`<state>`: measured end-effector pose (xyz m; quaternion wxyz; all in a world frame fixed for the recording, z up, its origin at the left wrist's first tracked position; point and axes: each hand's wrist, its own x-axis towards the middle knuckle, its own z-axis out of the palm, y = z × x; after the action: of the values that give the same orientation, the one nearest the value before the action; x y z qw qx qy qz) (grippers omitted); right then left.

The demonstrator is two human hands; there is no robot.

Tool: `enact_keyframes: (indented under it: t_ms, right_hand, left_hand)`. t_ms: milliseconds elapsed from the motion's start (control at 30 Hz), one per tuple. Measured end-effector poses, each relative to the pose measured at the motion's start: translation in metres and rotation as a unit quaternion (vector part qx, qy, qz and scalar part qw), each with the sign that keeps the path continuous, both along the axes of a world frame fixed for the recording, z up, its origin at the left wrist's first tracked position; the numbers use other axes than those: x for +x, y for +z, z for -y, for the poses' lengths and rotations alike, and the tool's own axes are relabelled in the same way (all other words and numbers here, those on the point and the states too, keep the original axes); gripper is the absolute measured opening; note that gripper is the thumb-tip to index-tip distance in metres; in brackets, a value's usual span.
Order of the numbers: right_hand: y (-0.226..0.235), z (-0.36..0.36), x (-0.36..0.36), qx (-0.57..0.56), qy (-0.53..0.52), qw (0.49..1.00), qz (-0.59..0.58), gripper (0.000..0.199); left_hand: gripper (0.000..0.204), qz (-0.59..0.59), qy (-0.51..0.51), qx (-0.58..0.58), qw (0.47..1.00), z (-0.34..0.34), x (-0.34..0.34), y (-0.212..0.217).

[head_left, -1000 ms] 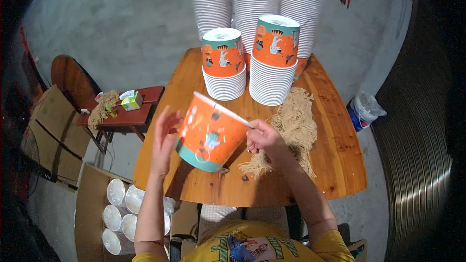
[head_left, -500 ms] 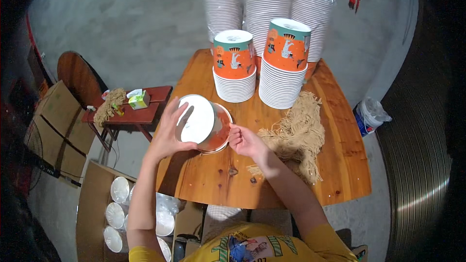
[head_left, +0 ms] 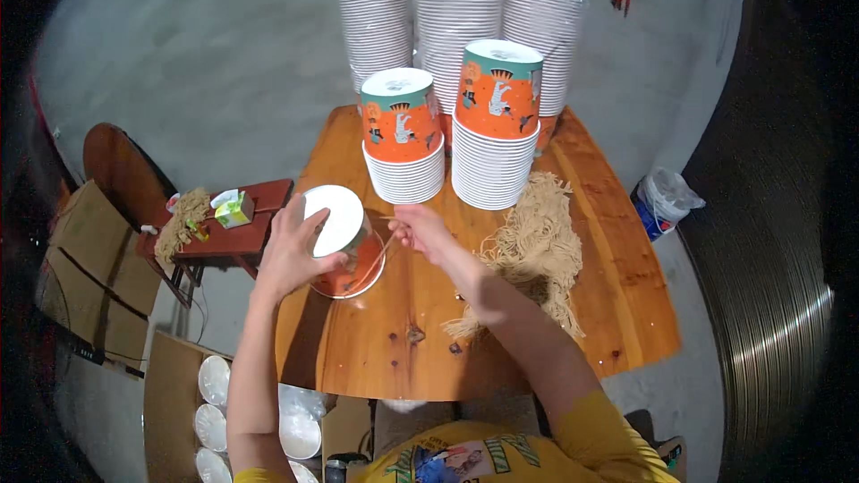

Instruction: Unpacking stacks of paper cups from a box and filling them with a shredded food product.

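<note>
Grey walls [head_left: 224, 63] are enclosing a room, and from a distance I am looking down on a glossy wooden surface [head_left: 626, 286]. Near its left side, one tub [head_left: 345, 228] is standing upside down, its white base facing up and its orange side flaring out to the wide rim below. My left grip [head_left: 291, 249] is grasping it from above and the left, with fingers and thumb spreading around the base. My right grip [head_left: 419, 231], just beside the tub, is closing in a pinch on a thin tan strand [head_left: 386, 249], which is curving toward the tub's side; whether it is passing fully around, I cannot tell.

I am judging the tub to be light, stiff and rather slick, its thin wall likely to dent under a hard squeeze, so the edge of the base is offering the safest hold. I am expecting the strand to be soft and limp, best taken near an end.

Right of my hands, a loose tan pile [head_left: 541, 250] is lying partly under my forearm's shadow. Farther back, a shorter stack [head_left: 403, 139] and a taller stack [head_left: 497, 116] are standing side by side, with wrapped stacks [head_left: 458, 27] rising behind them. At lower left, a carton [head_left: 170, 394] on the floor is holding more white round shapes.
</note>
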<state>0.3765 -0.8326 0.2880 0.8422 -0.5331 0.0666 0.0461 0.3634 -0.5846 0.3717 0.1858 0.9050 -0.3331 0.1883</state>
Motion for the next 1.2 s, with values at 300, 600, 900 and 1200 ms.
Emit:
enact_keyframes:
  t_ms: [300, 600, 900, 1200]
  right_hand:
    - [0.147, 0.107, -0.016, -0.678, -0.415, 0.472, 0.380, 0.030]
    - [0.211, 0.175, -0.013, -0.668, -0.315, 0.600, 0.306, 0.018]
    - [0.235, 0.187, -0.010, -0.651, -0.302, 0.632, 0.293, 0.020]
    - [0.302, 0.217, -0.041, -0.576, -0.393, 0.603, 0.388, 0.025]
  left_hand:
    - [0.067, -0.026, 0.063, 0.005, 0.998, -0.006, 0.033, -0.008]
    - [0.073, 0.055, 0.059, -0.077, 0.994, 0.001, 0.035, -0.034]
    - [0.072, 0.155, 0.075, -0.100, 0.980, 0.018, 0.016, -0.032]
    - [0.057, 0.174, -0.040, -0.108, 0.978, 0.086, -0.026, -0.002]
